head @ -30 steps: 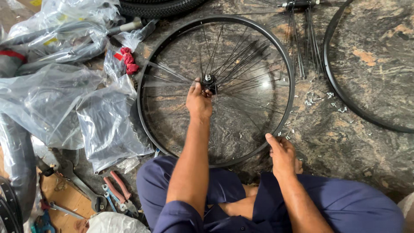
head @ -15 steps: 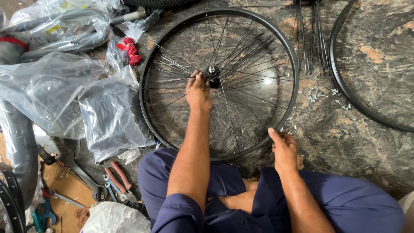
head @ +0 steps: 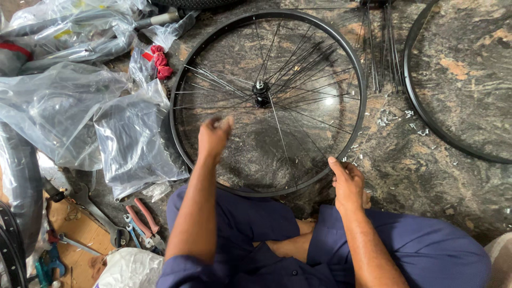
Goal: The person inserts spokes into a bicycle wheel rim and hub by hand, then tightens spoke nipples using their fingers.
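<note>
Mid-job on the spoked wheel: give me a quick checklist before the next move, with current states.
1. Right hand steadies the black spoked bicycle wheel rim: ok, fingers on its near edge.
2. Left hand position: cannot tell, blurred above the spokes, grip contents unclear.
3. Black centre hub unobstructed: ok.
4. Thin steel spokes evenly spread: not ok, bunched toward the upper right.
5. Small silver nipples scattered on the stone floor: ok.
6. Red-handled pliers beside the left knee: ok.
</note>
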